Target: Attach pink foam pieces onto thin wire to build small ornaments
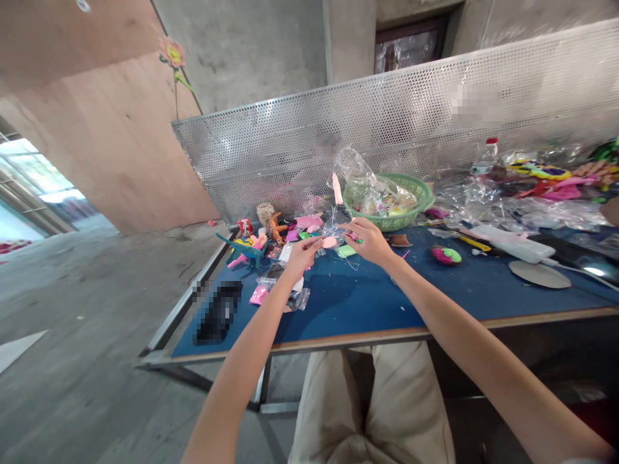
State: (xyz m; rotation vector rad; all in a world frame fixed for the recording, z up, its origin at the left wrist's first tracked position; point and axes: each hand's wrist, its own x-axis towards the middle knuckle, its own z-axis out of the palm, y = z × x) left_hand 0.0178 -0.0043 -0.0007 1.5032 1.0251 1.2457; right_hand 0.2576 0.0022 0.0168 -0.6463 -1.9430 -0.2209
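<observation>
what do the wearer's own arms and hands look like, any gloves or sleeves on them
The left hand and right hand are ungloved. Both forearms are bare, with no watch or bracelet visible.

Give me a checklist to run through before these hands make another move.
1. Left hand has the pale pink piece at its fingertips: ok.
2. Right hand has a firm grip on something: cannot tell; the details at its fingertips are too small.
3. Surface around the hands uncluttered: not ok; a green piece and a pink packet are among the things lying nearby.
4. Yellow-handled tool away from both hands: ok, it lies off to the right on the blue table.
5. Green basket upright: ok, it stands beyond the right hand.
</observation>
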